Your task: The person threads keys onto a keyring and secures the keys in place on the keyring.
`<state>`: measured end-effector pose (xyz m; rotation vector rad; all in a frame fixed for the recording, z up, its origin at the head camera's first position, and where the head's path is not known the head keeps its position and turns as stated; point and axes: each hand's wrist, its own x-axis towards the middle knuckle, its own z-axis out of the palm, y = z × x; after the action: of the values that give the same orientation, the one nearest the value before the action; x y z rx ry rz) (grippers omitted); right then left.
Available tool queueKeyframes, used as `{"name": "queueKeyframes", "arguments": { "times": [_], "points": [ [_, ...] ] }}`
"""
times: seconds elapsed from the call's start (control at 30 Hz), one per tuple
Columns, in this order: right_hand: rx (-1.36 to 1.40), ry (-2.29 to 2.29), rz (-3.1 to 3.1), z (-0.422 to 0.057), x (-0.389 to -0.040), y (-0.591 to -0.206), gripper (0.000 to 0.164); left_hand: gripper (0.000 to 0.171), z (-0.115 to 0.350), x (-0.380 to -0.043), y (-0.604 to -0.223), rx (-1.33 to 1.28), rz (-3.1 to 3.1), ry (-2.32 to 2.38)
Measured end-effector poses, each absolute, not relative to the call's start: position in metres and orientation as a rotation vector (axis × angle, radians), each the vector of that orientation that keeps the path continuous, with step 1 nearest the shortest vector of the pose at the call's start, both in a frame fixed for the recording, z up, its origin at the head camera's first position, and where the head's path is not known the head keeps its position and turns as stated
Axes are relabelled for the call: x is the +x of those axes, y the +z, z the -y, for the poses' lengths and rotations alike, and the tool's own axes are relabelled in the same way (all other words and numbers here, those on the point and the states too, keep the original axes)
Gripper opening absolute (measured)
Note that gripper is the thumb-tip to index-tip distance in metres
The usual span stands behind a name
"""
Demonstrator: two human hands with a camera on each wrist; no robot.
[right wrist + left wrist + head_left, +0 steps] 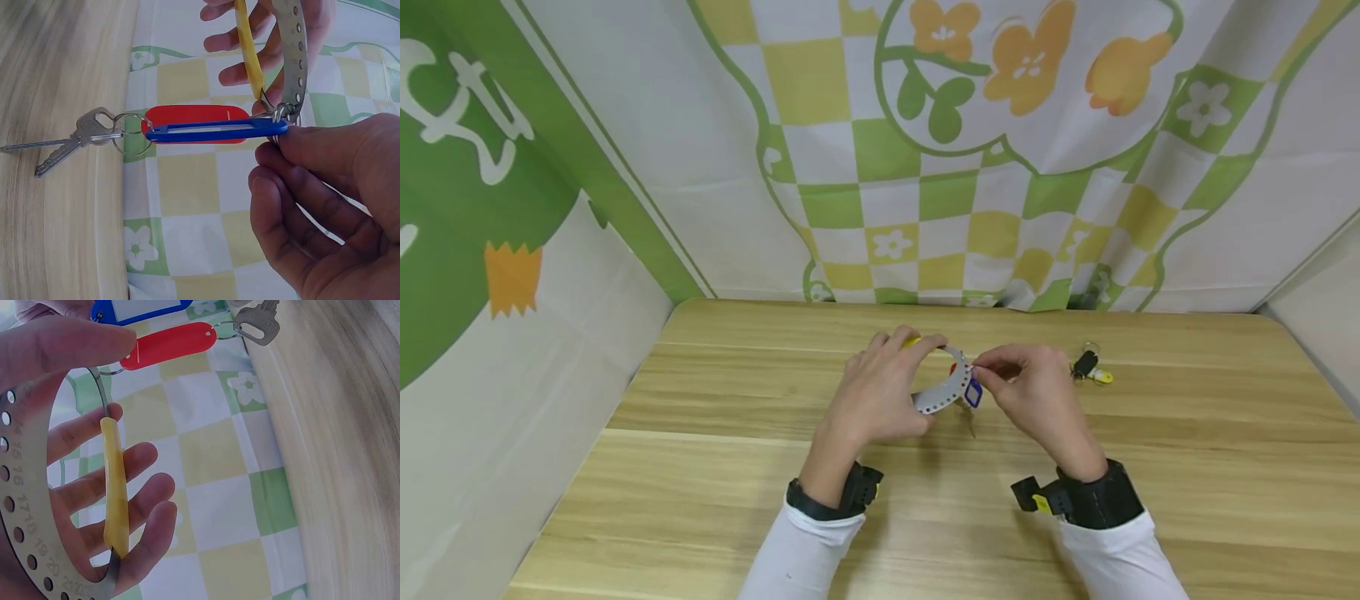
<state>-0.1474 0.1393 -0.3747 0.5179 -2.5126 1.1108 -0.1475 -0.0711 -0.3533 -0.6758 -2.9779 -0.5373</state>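
Observation:
My left hand (880,387) holds a flat metal key ring holder (22,487), a curved plate with a row of numbered holes and a yellow grip (114,487). Its fingers pass round the plate, with the thumb near the top of it in the left wrist view. My right hand (1037,392) pinches a small metal split ring (282,115) at the plate's edge, between thumb and index finger. From that ring extends a blue key tag (212,129). Behind it, a red key tag (175,345) hangs from the holder. Metal keys (94,128) dangle at the tags' far ends.
Another bunch of keys with a black tag (1086,364) and a yellow tag (1101,377) lies on the wooden table (715,475), to the right of my right hand. A checked, flowered curtain (887,200) hangs along the table's back edge.

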Motion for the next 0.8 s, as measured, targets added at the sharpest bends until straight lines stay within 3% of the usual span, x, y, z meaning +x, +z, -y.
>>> {"name": "queueKeyframes", "arguments": {
  "times": [0.33,0.57,0.8],
  "points": [
    [0.547,1.080,2.449,-0.137,-0.147,-0.376,0.010,0.089,0.073,-0.148,-0.353,-0.674,2.997,-0.563],
    [0.568,1.196,2.524,-0.143,-0.149,-0.375,0.001,0.090,0.073,-0.148,-0.353,-0.692,3.008,-0.591],
    [0.602,1.326,2.577,-0.148,-0.150,-0.372,0.005,0.091,0.075,-0.147,-0.353,-0.686,3.012,-0.608]
  ]
}}
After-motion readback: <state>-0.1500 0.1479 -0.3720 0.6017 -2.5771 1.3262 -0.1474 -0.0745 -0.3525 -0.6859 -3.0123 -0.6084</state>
